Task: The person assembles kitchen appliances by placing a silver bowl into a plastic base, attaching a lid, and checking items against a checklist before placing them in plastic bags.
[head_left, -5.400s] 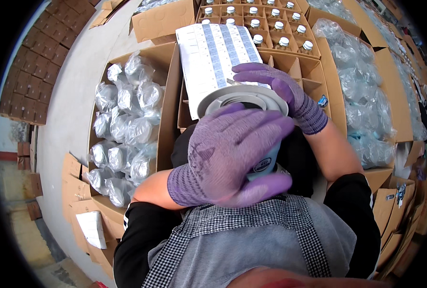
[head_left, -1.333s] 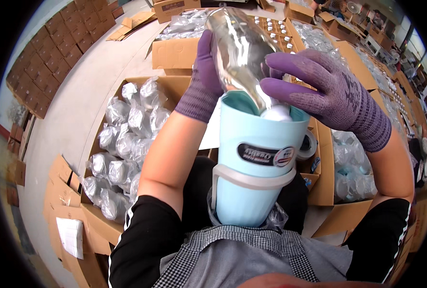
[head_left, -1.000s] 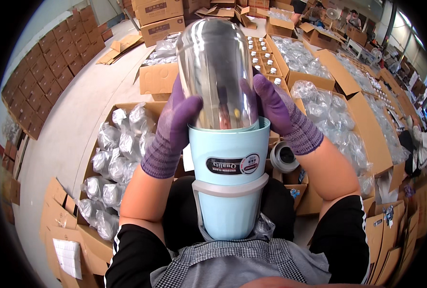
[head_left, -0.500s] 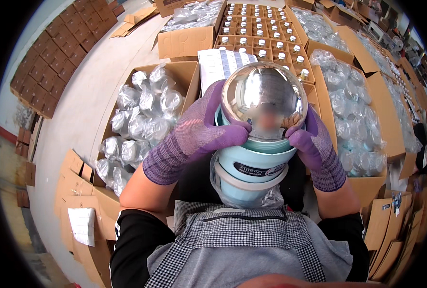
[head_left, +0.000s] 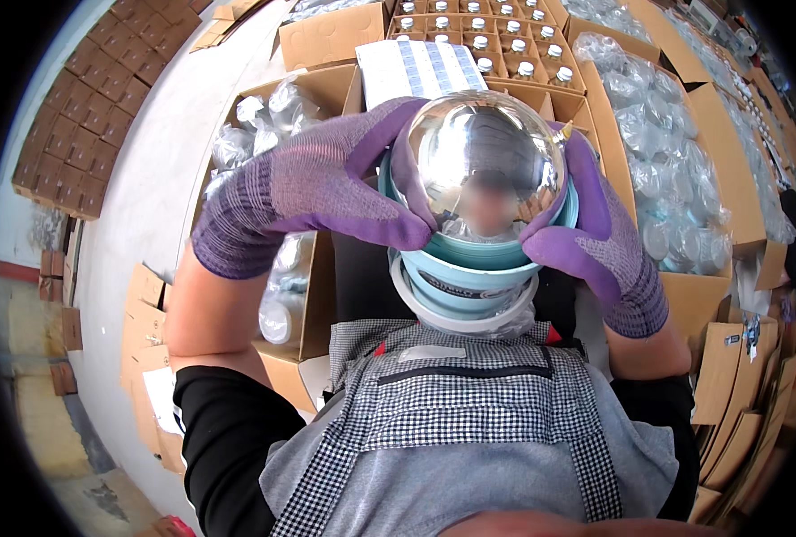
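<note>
A mirror-bright, rounded flask liner (head_left: 483, 148) is between my hands, its dome facing up. A small pointed tip (head_left: 563, 132) shows on its right side. My left hand (head_left: 353, 183), in a purple-and-grey knitted glove, is closed round the liner's left side, thumb at its lower edge. On the other side my right hand (head_left: 599, 228), gloved alike, grips with its thumb near the bottom edge. Beneath the dome is a light blue container (head_left: 465, 285) with a dark label and a pale ring (head_left: 478, 324) round it. Clear plastic film hangs about its lower part.
Left and right stand open cartons of plastic-wrapped containers (head_left: 281, 286) (head_left: 662, 152). Ahead, a divided carton (head_left: 505, 58) holds several white-capped bottles, with a striped sheet (head_left: 420, 67) nearby. Flattened cardboard (head_left: 729, 403) leans at right; brown boxes (head_left: 93, 98) are stacked far left.
The liner has turned in my hands, bringing its pointed tip into view at the right. My left forearm has swung outward. The whole view has shifted somewhat.
</note>
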`<state>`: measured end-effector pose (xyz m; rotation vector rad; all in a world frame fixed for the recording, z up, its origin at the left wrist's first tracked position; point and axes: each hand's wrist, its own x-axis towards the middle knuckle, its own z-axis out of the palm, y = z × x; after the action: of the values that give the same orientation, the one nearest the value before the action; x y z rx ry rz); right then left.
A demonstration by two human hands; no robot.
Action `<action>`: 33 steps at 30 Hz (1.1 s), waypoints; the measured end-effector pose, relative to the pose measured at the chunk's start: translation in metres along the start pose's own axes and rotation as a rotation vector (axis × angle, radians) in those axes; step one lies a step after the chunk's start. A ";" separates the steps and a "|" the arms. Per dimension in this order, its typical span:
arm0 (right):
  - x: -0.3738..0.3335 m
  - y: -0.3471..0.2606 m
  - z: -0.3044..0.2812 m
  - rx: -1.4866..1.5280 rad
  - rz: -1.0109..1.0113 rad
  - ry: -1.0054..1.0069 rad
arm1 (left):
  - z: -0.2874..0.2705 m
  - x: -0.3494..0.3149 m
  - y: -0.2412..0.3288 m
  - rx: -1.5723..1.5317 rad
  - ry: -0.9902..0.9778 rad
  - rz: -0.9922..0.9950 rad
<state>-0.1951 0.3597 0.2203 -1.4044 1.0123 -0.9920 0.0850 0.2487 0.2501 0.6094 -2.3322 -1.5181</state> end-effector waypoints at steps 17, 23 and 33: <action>0.012 0.033 -0.004 -0.048 -0.318 0.089 | -0.002 0.039 0.012 0.271 -0.059 0.109; 0.014 0.072 -0.007 -0.162 -0.549 0.165 | 0.014 0.043 0.037 0.687 0.003 0.220; 0.143 0.219 -0.208 -1.184 0.557 0.050 | 0.005 0.044 0.048 0.818 -0.001 0.155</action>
<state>-0.3642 0.1527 0.0197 -1.8074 2.0488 0.0836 0.0361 0.2475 0.2924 0.5662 -2.8751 -0.4448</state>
